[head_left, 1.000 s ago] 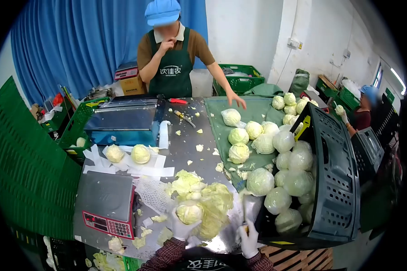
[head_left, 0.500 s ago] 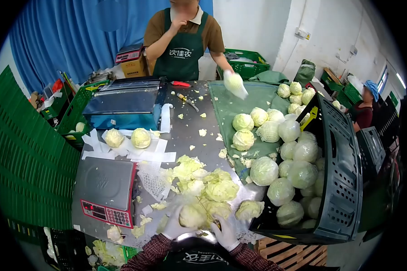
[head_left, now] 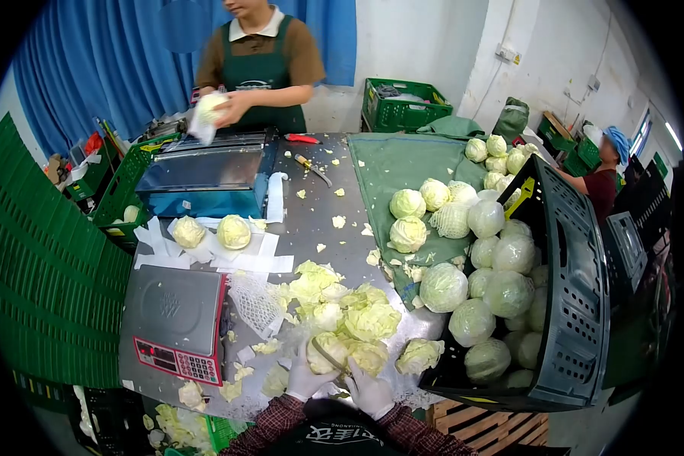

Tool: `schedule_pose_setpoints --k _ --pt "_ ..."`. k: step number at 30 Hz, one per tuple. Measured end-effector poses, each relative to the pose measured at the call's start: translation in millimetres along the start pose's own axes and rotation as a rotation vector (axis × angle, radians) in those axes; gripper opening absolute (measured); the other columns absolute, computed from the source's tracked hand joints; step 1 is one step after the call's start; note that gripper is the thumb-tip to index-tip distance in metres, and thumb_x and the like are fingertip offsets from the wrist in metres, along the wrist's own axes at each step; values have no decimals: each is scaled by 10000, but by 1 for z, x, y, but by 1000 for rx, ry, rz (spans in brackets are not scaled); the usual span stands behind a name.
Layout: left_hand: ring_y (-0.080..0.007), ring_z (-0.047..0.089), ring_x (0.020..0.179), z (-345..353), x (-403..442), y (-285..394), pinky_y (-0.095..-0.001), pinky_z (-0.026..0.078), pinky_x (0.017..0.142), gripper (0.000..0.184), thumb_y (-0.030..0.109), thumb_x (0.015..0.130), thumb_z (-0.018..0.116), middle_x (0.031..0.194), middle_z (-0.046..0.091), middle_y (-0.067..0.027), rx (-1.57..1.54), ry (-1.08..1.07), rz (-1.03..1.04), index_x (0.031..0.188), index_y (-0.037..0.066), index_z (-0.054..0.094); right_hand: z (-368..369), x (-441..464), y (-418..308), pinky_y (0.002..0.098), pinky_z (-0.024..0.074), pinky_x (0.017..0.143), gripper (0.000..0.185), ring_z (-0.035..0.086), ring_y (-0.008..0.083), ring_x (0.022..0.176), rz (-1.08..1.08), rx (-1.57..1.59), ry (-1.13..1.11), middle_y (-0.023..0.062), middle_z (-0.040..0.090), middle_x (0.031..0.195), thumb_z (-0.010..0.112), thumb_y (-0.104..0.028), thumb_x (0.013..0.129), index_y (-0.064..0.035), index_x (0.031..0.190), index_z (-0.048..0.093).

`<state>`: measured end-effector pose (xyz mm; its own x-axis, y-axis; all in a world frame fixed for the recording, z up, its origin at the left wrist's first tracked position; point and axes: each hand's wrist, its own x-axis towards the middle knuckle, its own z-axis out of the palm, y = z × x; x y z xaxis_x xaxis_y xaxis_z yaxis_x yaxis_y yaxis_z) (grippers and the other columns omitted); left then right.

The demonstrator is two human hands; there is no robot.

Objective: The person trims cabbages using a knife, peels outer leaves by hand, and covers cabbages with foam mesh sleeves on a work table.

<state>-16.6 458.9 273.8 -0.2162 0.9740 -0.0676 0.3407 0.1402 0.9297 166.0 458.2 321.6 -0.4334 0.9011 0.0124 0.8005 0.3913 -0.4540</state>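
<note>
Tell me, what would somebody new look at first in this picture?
Probably the big dark crate on the right, piled with shiny plastic-wrapped cabbages. Next, at the bottom middle, the white-gloved left hand cups a cabbage while the right hand holds a curved knife against it. At the back, a bright blue curtain hangs behind a co-worker in a green apron.

Produce-packing workshop, digital scale (head_left: 176, 308), black crate (head_left: 571, 304), film-wrapped cabbages (head_left: 508, 292), aproned co-worker (head_left: 257, 70)
</note>
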Motion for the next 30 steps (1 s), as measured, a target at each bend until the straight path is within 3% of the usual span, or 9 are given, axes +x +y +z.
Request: schedule_pose_setpoints --k 4,7,9,14,17,20,25,27,30 --pt "-388 447 1173 1 -2 -3 -427 407 993 1071 286 548 884 1238 405 -260 2 23 -11 1381 8 272 2 22 23 402 483 488 496 612 321 586 -91 -161 102 161 645 863 536 -323 908 -61 1324 469" --pt "-311 445 1204 2 -20 -19 -396 382 1027 1087 215 573 878 1298 396 -227 62 43 121 1409 -10 221 -24 59 54 397 501 541 488 626 335 637 459 575 382 185 642 867 549 -337 904 -54 1298 493" --pt "-310 404 1247 4 -15 -28 -415 351 1053 1114 204 570 882 1330 369 -232 -51 12 98 1423 7 194 -52 68 32 396 511 608 484 638 343 705 74 388 339 198 641 879 591 -348 881 -50 1254 514" --pt "-328 379 1275 -16 -26 1 -406 361 1052 1104 171 607 866 1386 308 -247 25 -56 104 1443 -4 165 -2 51 -15 386 512 644 470 644 320 735 20 286 192 183 644 888 675 -341 821 -77 1189 551" --pt "-240 503 1173 -30 -37 32 -301 473 943 1003 29 725 784 1396 352 -186 -689 -93 -488 1475 37 119 0 49 -14 359 514 636 428 643 307 720 10 413 6 167 651 888 703 -338 797 -91 1126 587" --pt "-227 514 1162 -17 -42 -4 -324 472 951 964 41 708 800 1350 423 -168 -750 60 -519 1458 46 194 -5 43 -18 328 508 608 294 643 292 707 20 446 -77 138 651 824 703 -291 801 -76 983 619" --pt "-212 520 1155 -27 -52 -15 -343 476 955 835 21 700 795 1274 503 -146 -565 -40 -406 1392 38 329 -51 59 18 344 515 651 402 644 285 776 393 878 197 155 644 897 723 -268 791 -86 1128 603" --pt "-208 522 1152 -36 -52 5 -347 473 962 803 19 691 800 1255 521 -134 -632 -27 -394 1368 36 369 -73 50 18 334 497 591 602 632 253 672 140 122 190 131 637 874 742 -391 759 -95 1247 549" --pt "-204 523 1150 -43 -48 32 -344 466 972 829 21 668 816 1263 517 -126 -549 0 -250 1367 26 371 -93 32 -37 370 516 705 716 644 282 774 -69 283 -147 163 623 1032 744 -445 740 -101 1311 482"
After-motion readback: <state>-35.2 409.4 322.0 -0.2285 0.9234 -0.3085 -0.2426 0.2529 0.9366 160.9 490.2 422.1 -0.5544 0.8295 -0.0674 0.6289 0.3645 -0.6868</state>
